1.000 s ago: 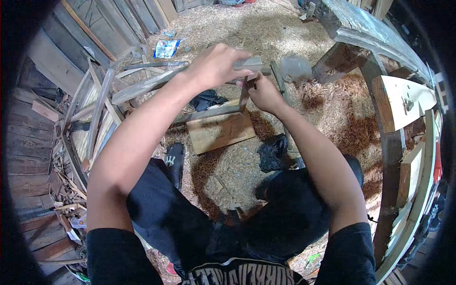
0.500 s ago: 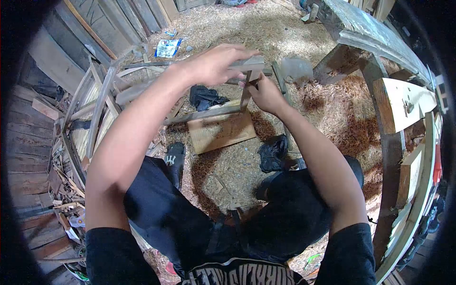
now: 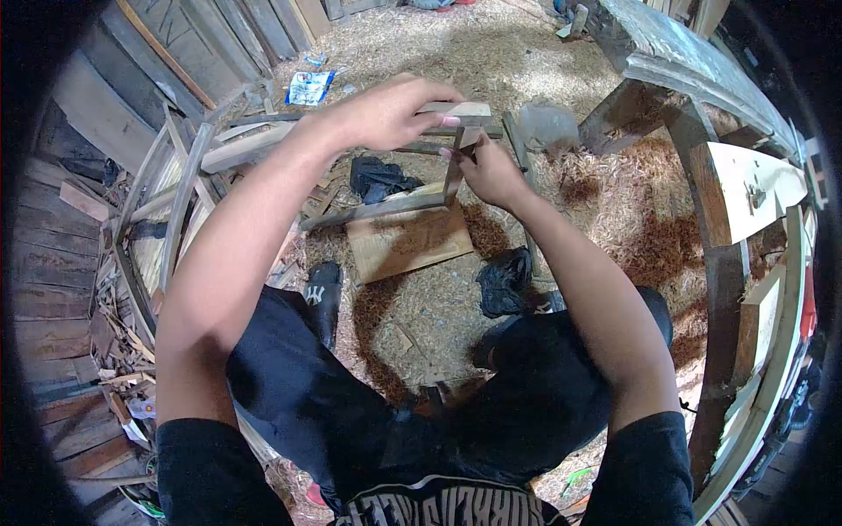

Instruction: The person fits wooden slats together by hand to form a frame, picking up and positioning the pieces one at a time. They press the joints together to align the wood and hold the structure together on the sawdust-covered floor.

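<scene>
My left hand [image 3: 390, 114] is closed round a wooden piece [image 3: 469, 110], whose pale end sticks out to the right of the fingers. Just below and to the right, my right hand [image 3: 493, 175] grips the top of an upright wooden post [image 3: 453, 180]. The post meets a long wooden rail [image 3: 377, 212] that runs to the left. Beneath the rail a flat wooden board [image 3: 412, 244] rests on the shavings. A small gap shows between the piece in my left hand and the post's top.
Black plastic bags lie behind the rail [image 3: 381, 180] and beside my right foot [image 3: 505, 282]. A wooden frame [image 3: 184, 206] stands at the left. On the right is a large wooden structure [image 3: 724, 263]. A blue and white packet [image 3: 310, 88] lies on the shavings farther back.
The wooden piece in my left hand has lifted slightly off the post's top, and that hand has shifted a little left. My right hand has stayed at the post.
</scene>
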`<state>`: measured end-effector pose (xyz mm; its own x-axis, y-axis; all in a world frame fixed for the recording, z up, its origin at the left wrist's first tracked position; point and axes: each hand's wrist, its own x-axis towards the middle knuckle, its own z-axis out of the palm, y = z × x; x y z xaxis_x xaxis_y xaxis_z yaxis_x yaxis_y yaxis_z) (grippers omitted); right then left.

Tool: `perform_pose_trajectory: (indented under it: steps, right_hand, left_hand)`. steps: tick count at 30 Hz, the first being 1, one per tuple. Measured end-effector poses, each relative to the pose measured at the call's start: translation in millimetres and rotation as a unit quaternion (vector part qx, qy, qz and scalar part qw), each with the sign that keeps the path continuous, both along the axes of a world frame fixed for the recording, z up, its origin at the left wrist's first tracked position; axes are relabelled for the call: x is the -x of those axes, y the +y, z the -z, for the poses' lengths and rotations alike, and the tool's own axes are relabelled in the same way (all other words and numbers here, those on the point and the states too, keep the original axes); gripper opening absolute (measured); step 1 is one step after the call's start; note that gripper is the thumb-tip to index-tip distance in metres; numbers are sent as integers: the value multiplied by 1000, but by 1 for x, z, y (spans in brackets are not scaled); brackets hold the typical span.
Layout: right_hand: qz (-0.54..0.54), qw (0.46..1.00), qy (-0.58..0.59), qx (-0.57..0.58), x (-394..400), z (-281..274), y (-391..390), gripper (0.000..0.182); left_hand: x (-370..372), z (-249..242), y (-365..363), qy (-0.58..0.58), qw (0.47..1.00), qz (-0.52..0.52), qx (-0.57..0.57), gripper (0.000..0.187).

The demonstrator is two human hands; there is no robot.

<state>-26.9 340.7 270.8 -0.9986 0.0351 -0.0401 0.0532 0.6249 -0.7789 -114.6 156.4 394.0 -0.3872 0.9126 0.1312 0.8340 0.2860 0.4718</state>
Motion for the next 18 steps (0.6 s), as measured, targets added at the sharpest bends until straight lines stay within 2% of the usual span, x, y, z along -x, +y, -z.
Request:
perform_pose_trajectory:
  steps: [2, 5, 8, 14, 18]
  right_hand:
    - [5, 1000, -15, -6, 0, 1, 0, 39]
    - [-5, 1000, -14, 3, 1, 2, 1, 40]
    - [6, 1000, -11, -20, -5, -13, -3, 40]
    - [6, 1000, -9, -15, -2, -10, -2, 38]
    - [-6, 1000, 3, 19, 4, 8, 3, 35]
  left_hand:
    - [-3, -4, 2, -11, 999, -23, 34, 36]
    - [3, 9, 1, 25, 1000, -17, -3, 34]
    - [2, 7, 2, 29, 999, -31, 24, 34]
    - [-2, 4, 2, 23, 1000, -17, 9, 36]
    - [-5, 1, 2, 11, 999, -32, 28, 38]
